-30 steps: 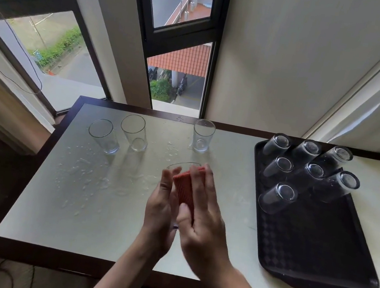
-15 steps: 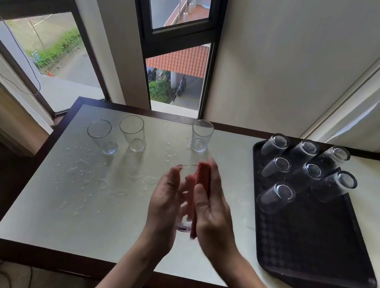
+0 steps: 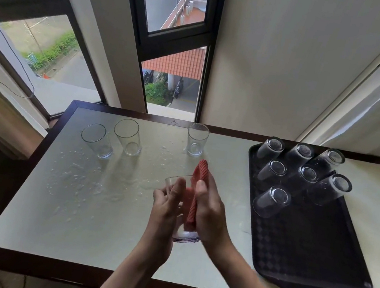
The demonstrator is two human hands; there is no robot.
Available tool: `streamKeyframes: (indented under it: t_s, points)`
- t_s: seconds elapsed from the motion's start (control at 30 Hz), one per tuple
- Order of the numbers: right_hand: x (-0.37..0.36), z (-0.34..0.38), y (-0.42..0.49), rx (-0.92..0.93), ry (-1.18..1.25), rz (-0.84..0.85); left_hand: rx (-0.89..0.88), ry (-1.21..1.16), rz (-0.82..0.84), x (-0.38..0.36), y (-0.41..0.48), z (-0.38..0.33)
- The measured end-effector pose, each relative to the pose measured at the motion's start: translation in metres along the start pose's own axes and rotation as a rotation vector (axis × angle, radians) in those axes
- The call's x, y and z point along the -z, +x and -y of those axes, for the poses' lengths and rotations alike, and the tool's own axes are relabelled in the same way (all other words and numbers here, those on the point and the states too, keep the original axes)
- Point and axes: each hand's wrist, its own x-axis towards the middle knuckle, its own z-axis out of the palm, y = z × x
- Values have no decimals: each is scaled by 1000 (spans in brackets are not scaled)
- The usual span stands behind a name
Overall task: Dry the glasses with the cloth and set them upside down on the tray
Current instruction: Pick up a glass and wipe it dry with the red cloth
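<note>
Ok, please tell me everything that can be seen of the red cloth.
The red cloth looks like soft, ribbed, salmon-red fabric, bunched into a narrow strip. It stands nearly upright above the table, and its top end rises over the rim of the glass. The right grip holds it against the right side of the glass, covering its lower part. Whether any of it goes inside the glass cannot be told.

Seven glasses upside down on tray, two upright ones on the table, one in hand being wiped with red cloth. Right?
No: the head view shows three upright glasses on the table, not two: the left glass, the middle glass and the back glass. The tray count, the held glass and the red cloth are as stated.
</note>
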Motion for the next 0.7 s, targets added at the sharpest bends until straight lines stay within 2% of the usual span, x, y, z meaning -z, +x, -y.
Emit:
streamKeyframes:
  t_s: [0.1, 0.23, 0.3, 0.37, 0.43, 0.5, 0.6, 0.7]
  points:
    - [1, 3, 4, -2, -43, -24, 21, -20, 28, -3, 1, 0]
    - [-19, 3, -37, 290, -348, -58, 78, -96, 118, 8, 6, 0]
    - [-22, -3, -42, 372, -380, -35, 73, -95, 127, 13, 5, -2]
    - [-17, -3, -29, 287, -251, -6, 19, -43, 142, 13, 5, -6]
    - [-9, -1, -9, 155, -76, -9, -47, 109, 161, 11, 7, -10]
    - [-2, 2, 6, 67, 18, -25, -62, 139, 132, 8, 7, -11]
    - [-6, 10, -7, 111, -135, -60, 5, 29, 120, 7, 6, -9]
    - [-18, 7, -30, 288, -357, -86, 33, -90, 187, 11, 3, -3]
